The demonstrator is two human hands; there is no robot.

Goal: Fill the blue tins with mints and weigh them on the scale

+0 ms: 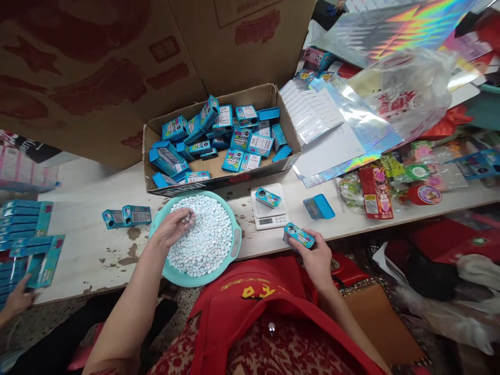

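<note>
Along the near edge of the tabletop (88,229), the left hand (174,227) pinches candies (188,219) over a basin (236,244); the right hand (316,256) clasps a small box (305,237).

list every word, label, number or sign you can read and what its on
"CARAMELO MACIZO": blue boxes in the carton.
Finer print on those boxes: too small.
Yellow characters on the red apron: folded, not readable in full.
Red print on the clear plastic bag and the large cardboard: too blurred.
Display and key marks on the scale: too small.
</note>
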